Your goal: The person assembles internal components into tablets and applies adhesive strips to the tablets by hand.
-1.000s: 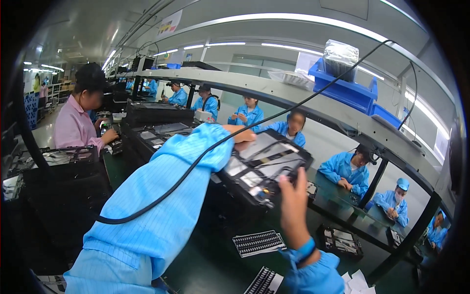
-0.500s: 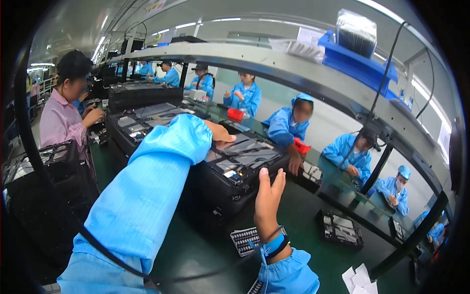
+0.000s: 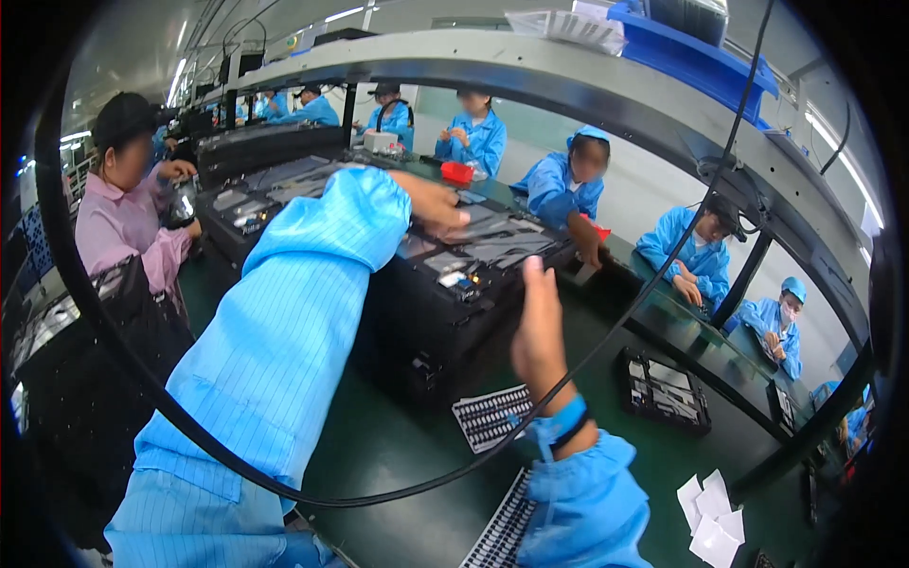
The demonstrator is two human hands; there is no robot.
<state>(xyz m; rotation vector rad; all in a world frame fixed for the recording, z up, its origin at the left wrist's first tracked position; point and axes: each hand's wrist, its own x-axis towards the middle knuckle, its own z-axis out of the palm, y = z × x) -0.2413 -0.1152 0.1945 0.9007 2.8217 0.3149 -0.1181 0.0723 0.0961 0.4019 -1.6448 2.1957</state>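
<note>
A stack of black trays stands before me on the green table, and flat grey and dark device parts lie in its top tray. My left hand reaches over the stack's left part with fingers loosely stretched above the top tray; contact is not clear. Held upright at the stack's near right corner is my right hand, its fingers straight and nothing in them. Whether its palm touches the tray side, I cannot tell. A blue wrist band circles my right wrist.
More tray stacks stand to the left and behind. A small tray of parts, label sheets and white paper pieces lie on the table. A black cable loops across the view. Co-workers sit across; one in pink stands left.
My view has shifted slightly. My left hand's fingers have lifted and spread a little over the top tray. My right hand stays upright, a bit further right in the picture.
</note>
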